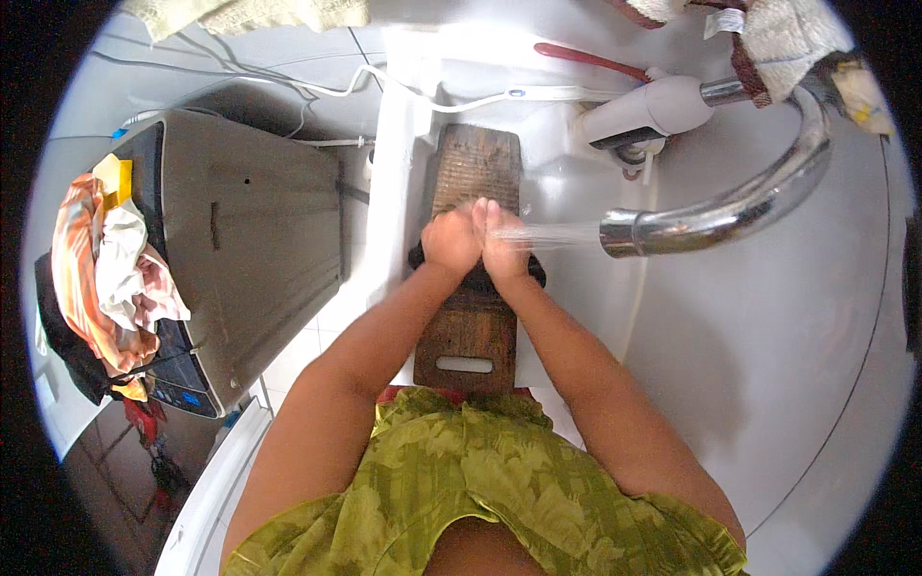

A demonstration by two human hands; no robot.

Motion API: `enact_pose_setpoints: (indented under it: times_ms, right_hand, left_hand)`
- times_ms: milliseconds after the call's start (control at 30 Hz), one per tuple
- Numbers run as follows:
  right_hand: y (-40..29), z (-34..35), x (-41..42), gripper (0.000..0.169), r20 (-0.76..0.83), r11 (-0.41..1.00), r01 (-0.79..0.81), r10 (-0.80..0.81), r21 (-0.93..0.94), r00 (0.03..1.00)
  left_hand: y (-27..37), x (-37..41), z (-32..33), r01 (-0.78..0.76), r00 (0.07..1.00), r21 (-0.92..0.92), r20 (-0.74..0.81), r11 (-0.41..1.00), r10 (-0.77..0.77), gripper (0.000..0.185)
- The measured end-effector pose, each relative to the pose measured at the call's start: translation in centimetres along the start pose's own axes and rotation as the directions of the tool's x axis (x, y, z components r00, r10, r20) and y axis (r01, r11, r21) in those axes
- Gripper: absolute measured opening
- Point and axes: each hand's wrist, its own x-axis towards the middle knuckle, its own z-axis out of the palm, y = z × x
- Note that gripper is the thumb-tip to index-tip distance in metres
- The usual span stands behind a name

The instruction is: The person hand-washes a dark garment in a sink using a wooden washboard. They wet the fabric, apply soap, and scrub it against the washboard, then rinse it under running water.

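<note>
Water runs sideways in the picture from a curved chrome tap spout onto my two hands. My left hand and my right hand are pressed together, fingers bent and thumbs side by side. Both are over a ribbed wooden washboard that has a slot in its near end. Under them lies a dark, bunched item, probably cloth, showing at either side of the wrists. My fingers and the blur hide whether anything is between my palms.
A white sink surrounds the washboard. Left stands a grey washing machine with crumpled clothes on it. Beyond the spout are a white tap body, a red handle and a white cable. A towel hangs upper right.
</note>
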Motion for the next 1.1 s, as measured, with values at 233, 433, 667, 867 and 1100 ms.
enact_pose_setpoints:
  times_ms: [233, 433, 667, 867, 1100]
  right_hand:
    - [-1.7, -4.7, -0.6, 0.028, 0.162, 0.961, 0.114, -0.075, -0.252, 0.984]
    - [-4.1, -2.9, -6.5, 0.019, -0.066, 0.994, 0.102, -0.099, 0.037, 0.993]
    - [-0.6, 0.7, 0.6, 0.030, 0.094, 0.825, -0.130, 0.093, 0.550, 0.991]
    - [-0.6, -4.4, -0.8, 0.023, 0.213, 0.962, 0.231, -0.198, -0.144, 0.957]
    - [-3.0, -2.5, -5.1, 0.023, -0.052, 0.998, 0.035, -0.033, 0.053, 0.998]
  left_hand:
    - [-2.9, -0.3, -1.4, -0.257, 0.965, 0.103, 0.090, 0.961, 0.248, 0.054]
    - [-1.3, -6.8, -0.4, -0.278, 0.907, -0.199, -0.375, 0.940, 0.189, 0.025]
    - [-0.7, 0.5, -0.2, -0.022, 0.999, 0.032, 0.038, 0.999, 0.020, 0.048]
    - [-2.1, -1.5, -1.8, -0.282, 0.951, 0.051, -0.115, 0.958, 0.286, 0.032]
    - [-1.3, -5.9, 0.4, -0.151, 0.955, -0.066, -0.266, 0.986, 0.129, 0.026]
